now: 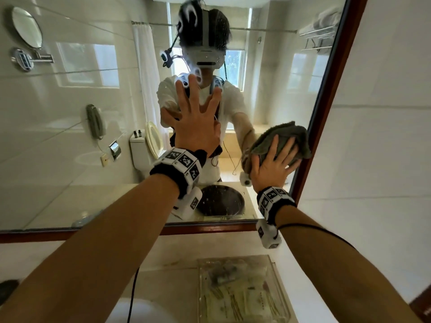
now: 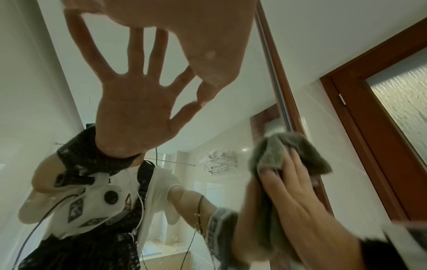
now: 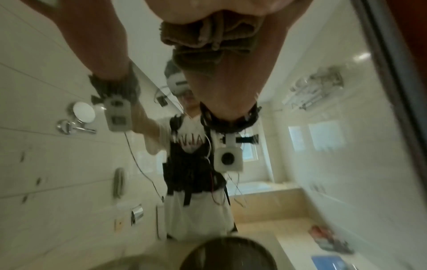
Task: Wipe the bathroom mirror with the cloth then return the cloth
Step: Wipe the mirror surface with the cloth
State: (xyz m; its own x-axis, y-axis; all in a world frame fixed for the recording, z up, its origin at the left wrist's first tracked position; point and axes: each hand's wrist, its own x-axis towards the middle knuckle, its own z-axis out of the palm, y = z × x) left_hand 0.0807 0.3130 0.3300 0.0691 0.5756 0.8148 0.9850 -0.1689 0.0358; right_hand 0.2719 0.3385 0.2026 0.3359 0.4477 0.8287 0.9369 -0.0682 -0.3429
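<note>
1. Right hand [image 1: 271, 165] is pressing the cloth [image 1: 283, 138] flat against the mirror [image 1: 70, 127], fingers spread and mostly straight over the bunched fabric; thumb side is sitting at the cloth's lower left.
2. Cloth is grey-green terry, crumpled, lying against the glass at the mirror's right edge, touching or just beside the wooden frame [image 1: 326, 108]. The left wrist view is showing the same: cloth [image 2: 291, 155] under the fingers [image 2: 298, 175], right next to the frame.
3. Left hand [image 1: 198, 122] is planted palm-first on the glass near the mirror's centre, fingers splayed wide, holding nothing. Its palm is showing as a reflection in the left wrist view.
4. Both wrists are wearing black bands with white marker blocks [image 1: 182, 164].
5. Right wrist view is blurring; the cloth [image 3: 208, 36] is showing bunched under the palm at the top.
6. Below the mirror: pale stone counter [image 1: 210, 248], clear tray [image 1: 242, 290] holding packets, white basin rim [image 1: 140, 311] at the bottom edge.
7. A dark round tray [image 1: 221, 200] is showing in the reflection.
</note>
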